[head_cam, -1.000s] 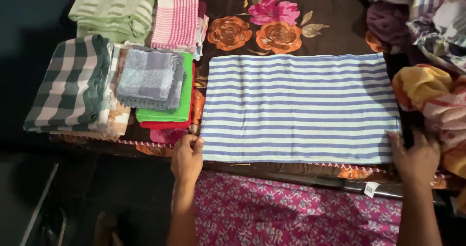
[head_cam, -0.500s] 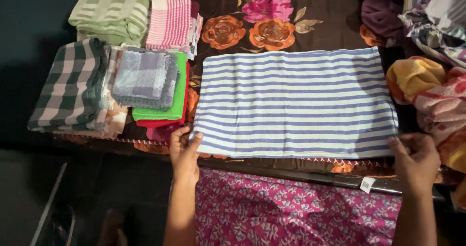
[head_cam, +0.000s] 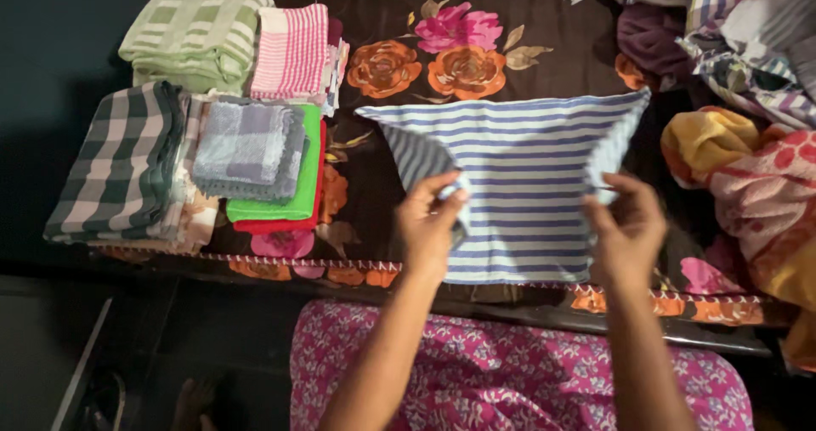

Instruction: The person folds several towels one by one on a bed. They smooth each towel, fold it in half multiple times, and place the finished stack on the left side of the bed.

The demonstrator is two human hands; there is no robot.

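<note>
Left hand (head_cam: 429, 227) and right hand (head_cam: 627, 231), both raised over the near edge of the bed, each pinching one near corner of a blue-and-white striped cloth (head_cam: 518, 184). The two hands are apart, with the middle of the cloth between them; fingers and thumb of each are closed on the fabric. The lifted corners are drawn inward, so the cloth's side edges slant from its far corners toward the hands. The far edge lies flat and straight on the bed, and the near edge hangs level with the bed's border. The stripes are narrow, run parallel to the far edge, and alternate blue and pale cream; the left folded-in flap shows darker in shadow.

The cloth rests on a dark brown bedspread (head_cam: 544, 48) printed with orange and pink roses and trimmed along its near edge. To the left stand folded piles: a green-and-white checked cloth (head_cam: 119, 167), a grey checked towel (head_cam: 245, 149) atop green and red folded pieces, a pale green striped towel (head_cam: 191, 36), and a pink-and-white striped cloth (head_cam: 291, 48). To the right lies an unfolded heap of laundry (head_cam: 739, 108), striped, purple, yellow and red. Below the arms, the person's pink floral garment (head_cam: 510, 380).
</note>
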